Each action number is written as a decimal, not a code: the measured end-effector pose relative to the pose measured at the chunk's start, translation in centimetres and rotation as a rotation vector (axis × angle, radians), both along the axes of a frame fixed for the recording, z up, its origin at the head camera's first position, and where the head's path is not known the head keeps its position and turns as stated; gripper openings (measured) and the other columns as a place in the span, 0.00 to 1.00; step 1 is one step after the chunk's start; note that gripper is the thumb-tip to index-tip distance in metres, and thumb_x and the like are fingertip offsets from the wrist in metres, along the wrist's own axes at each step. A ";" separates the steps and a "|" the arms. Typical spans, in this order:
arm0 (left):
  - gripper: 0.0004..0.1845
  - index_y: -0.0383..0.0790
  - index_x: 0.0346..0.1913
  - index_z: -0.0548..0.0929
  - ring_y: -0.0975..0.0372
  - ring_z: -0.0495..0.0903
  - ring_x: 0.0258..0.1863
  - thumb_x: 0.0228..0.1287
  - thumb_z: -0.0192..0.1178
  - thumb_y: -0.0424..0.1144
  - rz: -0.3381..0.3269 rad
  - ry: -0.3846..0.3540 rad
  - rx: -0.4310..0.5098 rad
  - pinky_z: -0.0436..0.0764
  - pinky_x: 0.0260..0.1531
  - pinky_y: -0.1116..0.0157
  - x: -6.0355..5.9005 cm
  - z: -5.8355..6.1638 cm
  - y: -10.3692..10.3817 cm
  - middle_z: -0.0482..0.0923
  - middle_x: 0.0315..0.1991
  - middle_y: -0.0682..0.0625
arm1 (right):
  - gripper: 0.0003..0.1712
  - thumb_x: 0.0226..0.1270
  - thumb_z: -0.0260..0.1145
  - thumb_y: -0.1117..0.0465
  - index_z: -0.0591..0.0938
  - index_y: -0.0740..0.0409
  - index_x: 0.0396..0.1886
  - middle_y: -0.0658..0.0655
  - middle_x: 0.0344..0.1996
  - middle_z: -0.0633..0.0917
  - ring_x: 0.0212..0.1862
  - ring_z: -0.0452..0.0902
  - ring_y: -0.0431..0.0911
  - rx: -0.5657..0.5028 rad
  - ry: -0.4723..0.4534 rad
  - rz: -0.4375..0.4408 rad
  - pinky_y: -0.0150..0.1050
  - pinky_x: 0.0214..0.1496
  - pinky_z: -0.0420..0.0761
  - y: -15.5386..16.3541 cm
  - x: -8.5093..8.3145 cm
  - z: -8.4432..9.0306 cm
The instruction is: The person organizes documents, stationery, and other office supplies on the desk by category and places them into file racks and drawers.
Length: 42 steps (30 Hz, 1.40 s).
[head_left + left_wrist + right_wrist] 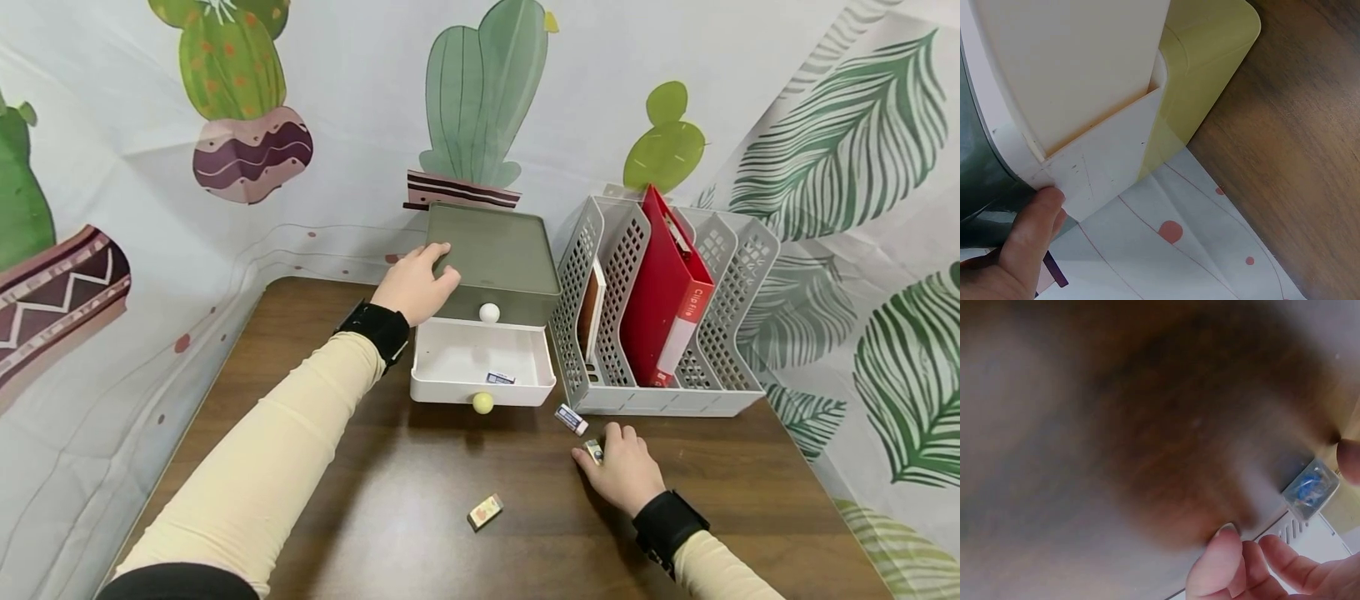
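My left hand [417, 283] rests at the left edge of a green-topped drawer box [491, 250], its thumb [1038, 215] against the side in the left wrist view. Below, the white lower drawer [450, 392] is pulled out, and a blue-and-white eraser [500, 378] lies inside. On the table, my right hand [626, 471] reaches round a small wrapped eraser [593, 451], thumb to one side and fingers to the other. In the right wrist view a gap shows between the fingertips [1225, 550] and that eraser [1312, 490].
A blue-and-white eraser [572, 419] lies in front of the grey file rack [660, 402], which holds a red clip file [667, 292] and a thin brown-and-white item [592, 312]. A yellow-labelled eraser [485, 512] lies nearer on the wooden table [405, 533]. Patterned cloth hangs behind.
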<state>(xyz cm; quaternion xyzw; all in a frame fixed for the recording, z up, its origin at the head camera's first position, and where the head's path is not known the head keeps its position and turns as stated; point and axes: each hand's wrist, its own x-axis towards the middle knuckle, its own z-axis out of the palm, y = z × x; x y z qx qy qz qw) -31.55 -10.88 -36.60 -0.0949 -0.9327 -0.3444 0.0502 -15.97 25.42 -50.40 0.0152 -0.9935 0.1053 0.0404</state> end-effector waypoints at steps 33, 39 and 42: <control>0.36 0.48 0.83 0.66 0.45 0.60 0.81 0.74 0.43 0.52 -0.002 -0.005 0.001 0.63 0.78 0.43 -0.3 -0.1 0.2 0.63 0.81 0.42 | 0.17 0.74 0.68 0.61 0.72 0.72 0.38 0.71 0.36 0.76 0.39 0.76 0.68 0.001 0.069 0.008 0.67 0.39 0.82 -0.9 0.4 -0.5; 0.36 0.48 0.83 0.66 0.45 0.61 0.81 0.74 0.43 0.52 -0.002 -0.008 0.000 0.63 0.78 0.43 -0.3 -0.2 0.1 0.63 0.81 0.42 | 0.15 0.74 0.65 0.65 0.69 0.72 0.37 0.70 0.32 0.75 0.32 0.78 0.67 -0.029 0.122 0.040 0.65 0.36 0.82 -0.8 0.4 0.1; 0.36 0.48 0.83 0.66 0.45 0.60 0.81 0.74 0.44 0.52 0.000 -0.007 0.000 0.62 0.78 0.43 -0.3 -0.2 0.0 0.63 0.81 0.42 | 0.14 0.74 0.64 0.68 0.68 0.73 0.38 0.69 0.31 0.74 0.28 0.78 0.64 -0.044 0.163 0.072 0.62 0.32 0.82 -0.8 0.3 0.6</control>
